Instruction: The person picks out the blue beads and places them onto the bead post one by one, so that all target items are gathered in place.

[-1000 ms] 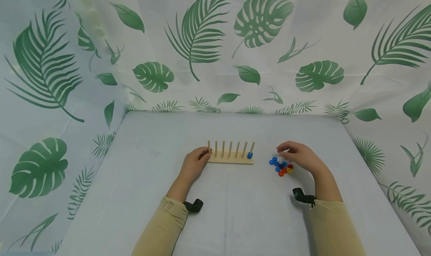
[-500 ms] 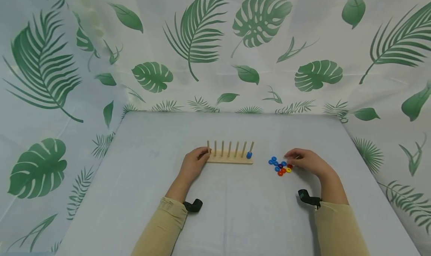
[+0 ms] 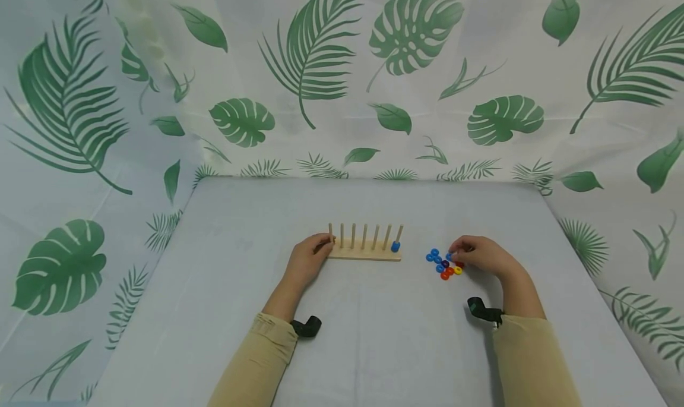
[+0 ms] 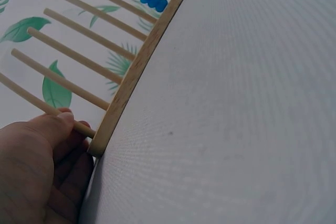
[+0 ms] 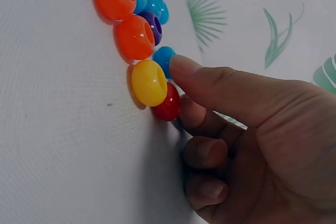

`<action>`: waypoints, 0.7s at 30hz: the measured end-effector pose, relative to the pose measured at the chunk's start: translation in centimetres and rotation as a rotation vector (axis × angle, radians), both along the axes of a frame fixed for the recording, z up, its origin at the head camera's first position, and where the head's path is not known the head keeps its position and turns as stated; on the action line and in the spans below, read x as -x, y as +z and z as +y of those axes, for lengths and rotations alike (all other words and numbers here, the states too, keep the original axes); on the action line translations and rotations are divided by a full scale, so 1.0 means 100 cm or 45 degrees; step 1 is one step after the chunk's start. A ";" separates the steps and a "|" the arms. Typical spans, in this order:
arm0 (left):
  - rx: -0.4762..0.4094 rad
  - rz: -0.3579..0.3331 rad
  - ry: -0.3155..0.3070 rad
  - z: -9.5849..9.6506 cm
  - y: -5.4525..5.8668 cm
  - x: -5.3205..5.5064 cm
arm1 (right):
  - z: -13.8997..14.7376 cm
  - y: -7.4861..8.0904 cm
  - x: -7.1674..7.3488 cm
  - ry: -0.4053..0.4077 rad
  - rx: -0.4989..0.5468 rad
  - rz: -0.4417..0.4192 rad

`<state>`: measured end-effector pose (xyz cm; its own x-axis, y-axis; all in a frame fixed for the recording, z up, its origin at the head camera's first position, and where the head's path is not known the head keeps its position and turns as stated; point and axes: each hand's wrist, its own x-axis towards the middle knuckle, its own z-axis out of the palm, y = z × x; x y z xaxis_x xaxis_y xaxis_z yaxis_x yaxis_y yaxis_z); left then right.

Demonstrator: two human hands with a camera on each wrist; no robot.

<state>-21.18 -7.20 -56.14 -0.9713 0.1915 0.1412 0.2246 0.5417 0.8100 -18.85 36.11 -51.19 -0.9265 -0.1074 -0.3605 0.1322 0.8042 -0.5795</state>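
A wooden peg stand (image 3: pixel 366 254) stands mid-table with a row of upright pegs. Blue beads (image 4: pixel 153 0) are stacked on its right-end peg; the others are bare. My left hand (image 3: pixel 307 261) grips the stand's left end, thumb against the end peg (image 4: pixel 84 129). To the right lies a pile of loose beads. Over its right side my right hand (image 3: pixel 483 255) pinches a blue bead (image 5: pixel 164 60) at the thumb tip; the index fingertip is mostly hidden in the right wrist view. Right beside it are a yellow bead (image 5: pixel 149 83) and a dark red bead (image 5: pixel 169 104).
Two orange beads (image 5: pixel 135 38), a purple bead (image 5: pixel 153 27) and several more blue beads (image 3: pixel 435 253) make up the rest of the pile. White cloth covers the table (image 3: pixel 358 330). A leaf-printed curtain (image 3: pixel 342 86) surrounds its back and sides.
My right hand drew back to the right and down toward the pile, then shifted slightly left, its fingertips closing at a blue bead. My left hand and the stand keep their place.
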 end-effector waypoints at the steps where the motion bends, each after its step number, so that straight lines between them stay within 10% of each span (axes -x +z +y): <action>1: 0.000 -0.002 0.000 0.000 0.000 0.000 | 0.000 0.000 0.000 -0.005 -0.008 0.002; 21: -0.005 -0.015 0.002 0.000 -0.003 0.001 | -0.003 -0.002 0.004 -0.021 -0.015 -0.013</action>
<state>-21.29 -7.24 -56.44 -0.9731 0.1897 0.1306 0.2144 0.5390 0.8145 -19.27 35.85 -51.36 -0.9244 -0.0879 -0.3711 0.1515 0.8084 -0.5688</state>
